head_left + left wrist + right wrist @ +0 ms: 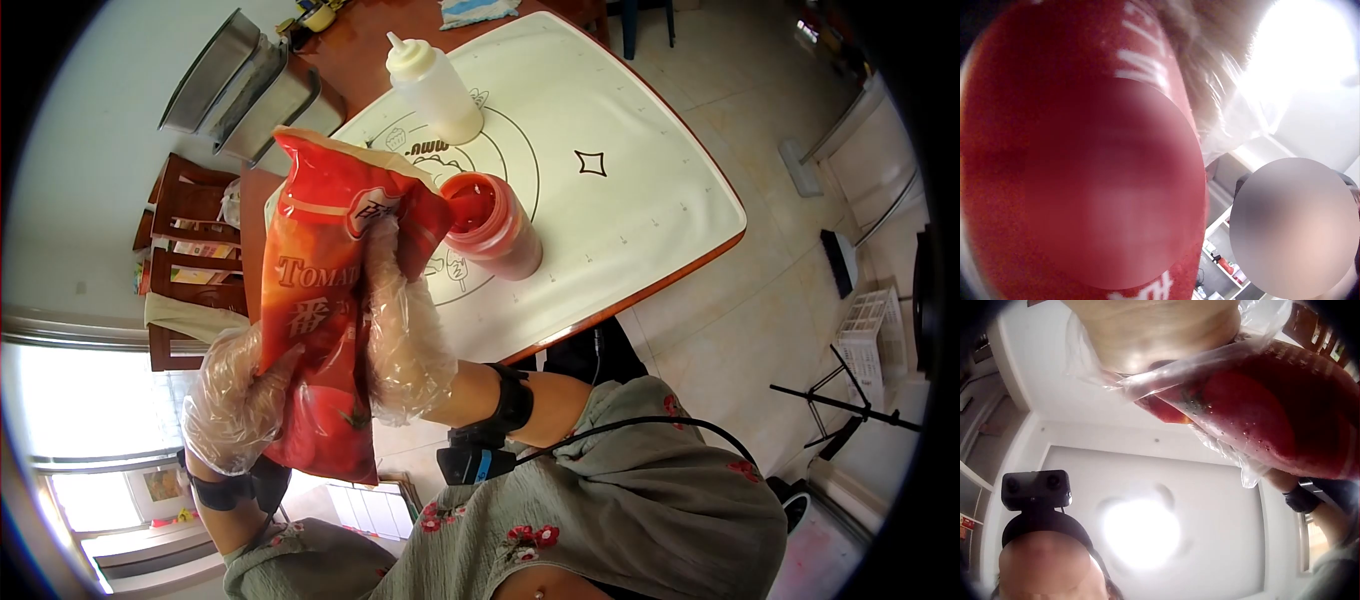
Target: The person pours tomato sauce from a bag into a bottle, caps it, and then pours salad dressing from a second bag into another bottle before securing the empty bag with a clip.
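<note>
A red pouch of tomato ketchup [325, 225], printed with a tomato, is held tilted over the table between both hands, which wear clear plastic gloves. My left hand [235, 405] grips its lower side. On the other side, my right hand [408, 335] grips the pouch closer to its top. The pouch's corner is at the mouth of an uncapped clear bottle [515, 245], with red sauce at the mouth and inside. In the left wrist view the pouch [997, 125] fills much of the picture; the right wrist view shows its lower part [1241, 419].
A squeeze bottle [440, 95] with a cream nozzle cap stands behind the red-filled bottle. Both stand on a white printed mat [640, 190] on the wooden table. Metal pans [225, 85] are at the far left, beyond a wooden chair [195, 265].
</note>
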Demonstrator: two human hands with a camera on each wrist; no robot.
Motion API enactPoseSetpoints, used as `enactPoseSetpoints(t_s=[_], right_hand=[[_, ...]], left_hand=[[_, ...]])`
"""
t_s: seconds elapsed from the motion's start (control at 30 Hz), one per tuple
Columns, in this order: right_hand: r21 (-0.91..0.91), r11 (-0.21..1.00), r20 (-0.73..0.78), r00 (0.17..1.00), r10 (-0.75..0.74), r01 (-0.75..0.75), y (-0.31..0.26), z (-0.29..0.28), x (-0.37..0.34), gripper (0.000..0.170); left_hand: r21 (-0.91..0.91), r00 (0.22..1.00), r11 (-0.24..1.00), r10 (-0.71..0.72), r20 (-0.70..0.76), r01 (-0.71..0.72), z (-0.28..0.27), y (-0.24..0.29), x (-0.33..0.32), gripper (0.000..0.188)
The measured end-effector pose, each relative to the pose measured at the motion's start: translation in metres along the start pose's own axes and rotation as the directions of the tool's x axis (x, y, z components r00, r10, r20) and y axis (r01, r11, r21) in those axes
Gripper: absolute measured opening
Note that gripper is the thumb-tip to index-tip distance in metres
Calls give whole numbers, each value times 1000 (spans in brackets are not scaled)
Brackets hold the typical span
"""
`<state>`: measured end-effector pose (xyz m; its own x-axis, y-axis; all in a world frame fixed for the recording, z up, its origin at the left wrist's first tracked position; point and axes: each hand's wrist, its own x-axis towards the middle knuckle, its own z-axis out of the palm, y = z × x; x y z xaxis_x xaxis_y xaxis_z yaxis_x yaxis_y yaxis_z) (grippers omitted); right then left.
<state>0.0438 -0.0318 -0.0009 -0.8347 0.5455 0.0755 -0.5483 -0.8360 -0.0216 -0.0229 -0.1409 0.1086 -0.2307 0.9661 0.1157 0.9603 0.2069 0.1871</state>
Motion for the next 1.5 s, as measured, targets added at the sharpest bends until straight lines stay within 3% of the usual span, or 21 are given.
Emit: enactPoseSetpoints(t_s=[0.77,0.87,1.03,1.17,1.27,1.37,1.5], right_hand=[[58,998,-20,1000,-23,24,4,1,6,50],[172,984,-5,999,41,-40,3,0,5,41],[97,995,-12,1000,18,-17,6,-3,9,47],[41,999,17,1000,-4,3,6,-3,9,52],[123,992,12,1000,25,-26,1,0,6,43],[37,999,-52,999,17,-15,2,2,7,50],[9,1000,-111,994,-12,14,-3,6,3,45]], left_hand=[[-17,1000,1000,1,-10,-1,1,0,1,27],[-11,1000,1000,-19,5,19,1,0,1,25],[-16,998,999,-50,23,51,0,-1,1,19],[-11,1000,1000,-1,-1,1,1,-3,3,28],[-8,1000,1000,0,-13,0,2,-4,1,27],[-26,1000,1000,11,-20,-11,3,-6,1,26],[-81,996,997,-9,-87,2,13,-15,-5,23]])
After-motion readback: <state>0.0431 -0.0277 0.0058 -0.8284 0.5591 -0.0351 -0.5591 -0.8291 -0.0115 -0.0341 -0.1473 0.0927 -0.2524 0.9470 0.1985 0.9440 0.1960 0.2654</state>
